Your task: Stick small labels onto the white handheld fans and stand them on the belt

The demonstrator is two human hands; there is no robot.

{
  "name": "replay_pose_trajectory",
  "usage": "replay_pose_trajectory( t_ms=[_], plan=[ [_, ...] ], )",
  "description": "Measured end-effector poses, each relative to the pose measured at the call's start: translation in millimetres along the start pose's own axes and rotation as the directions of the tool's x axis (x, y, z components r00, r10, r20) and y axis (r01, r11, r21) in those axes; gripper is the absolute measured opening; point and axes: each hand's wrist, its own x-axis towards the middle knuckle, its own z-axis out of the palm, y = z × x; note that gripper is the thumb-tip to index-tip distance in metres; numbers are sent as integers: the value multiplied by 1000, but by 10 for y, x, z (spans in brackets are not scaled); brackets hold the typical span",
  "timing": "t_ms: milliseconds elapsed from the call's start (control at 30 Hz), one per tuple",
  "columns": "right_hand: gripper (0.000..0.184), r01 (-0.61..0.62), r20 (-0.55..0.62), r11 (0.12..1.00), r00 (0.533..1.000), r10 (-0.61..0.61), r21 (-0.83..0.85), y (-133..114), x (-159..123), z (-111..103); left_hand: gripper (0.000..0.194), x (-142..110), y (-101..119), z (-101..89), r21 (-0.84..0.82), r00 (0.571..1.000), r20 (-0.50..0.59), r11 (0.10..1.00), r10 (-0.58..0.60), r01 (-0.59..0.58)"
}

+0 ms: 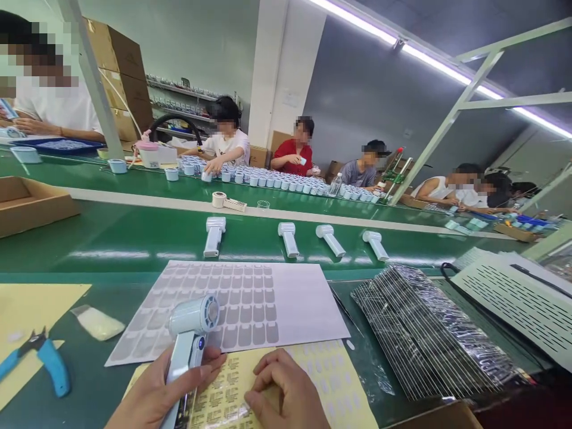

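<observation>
From the head camera, I take the white sticker sheet (pixel 268 298) lying flat on the green bench as my landmark. Just below its near edge, my left hand (pixel 165 393) is wrapped around the handle of a small white handheld fan (pixel 190 339), fingers closed on it, the round head tilted up over the sheet's lower left corner. To the right of that, still below the sheet, my right hand (pixel 286 393) rests on a yellow label sheet (pixel 322 381), fingertips curled down and pressed onto the printed labels; I cannot tell whether it pinches one.

Left of the white sheet lies a small clear bag (pixel 98 323), and further left blue-handled cutters (pixel 44 357) on yellow paper. Right of the sheet sits a stack of shiny foil bags (pixel 429 333), and beyond them a white perforated panel (pixel 518 298).

Beyond the sheet's far edge, four white fans (pixel 213 235) lie spaced along the green conveyor, with a tape roll (pixel 218 199) past them. Further back, rows of small white parts (pixel 277 179) line the opposite bench, where other people sit working. A cardboard box (pixel 31 205) stands far left of the sheet.
</observation>
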Motion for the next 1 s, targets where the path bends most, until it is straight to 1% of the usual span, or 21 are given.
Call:
replay_pose_trajectory(
  t_ms=[33,100,200,267,333,367,433,500,567,633,733,833,1000],
  plan=[
    [15,30,-11,999,999,-30,-41,29,-22,14,49,14,-16,-23,45,1000,4,999,25,-25],
    [17,59,-17,996,998,-60,-68,53,-53,26,51,22,-29,-52,109,998,10,992,65,-66],
    [16,85,-1,996,996,-86,-28,23,-73,-6,53,10,-22,-58,137,996,10,987,84,-84],
    [11,92,2,995,996,-93,47,-31,-73,-50,50,-1,-14,-40,175,994,-10,979,108,-105],
    [8,82,-29,981,997,-78,177,-111,-65,-88,44,-12,-7,-12,201,991,-32,972,132,-123],
    [9,76,-52,967,997,-65,245,-163,-57,-98,43,-21,-3,5,173,991,-37,977,132,-123],
    [14,54,-71,927,997,-29,371,-293,-31,-95,46,-53,15,43,51,994,-42,993,104,-102],
    [18,30,-30,890,999,-19,455,-452,5,-65,47,-107,46,81,-89,997,-44,994,56,-59],
    [19,3,45,867,999,-30,498,-622,45,-20,43,-176,88,116,-175,999,-48,985,1,-9],
    [14,-25,106,880,994,-29,473,-775,84,27,38,-242,132,143,-227,999,-33,974,-30,22],
    [11,-49,128,920,992,-2,389,-924,131,85,33,-304,187,163,-268,999,-33,963,-3,-6],
    [16,-29,105,935,994,-9,353,-973,165,117,33,-322,229,177,-257,995,-95,966,8,-32],
    [19,4,137,954,989,-47,300,-998,211,89,30,-352,286,243,-261,992,-109,961,61,-88]
  ],
)
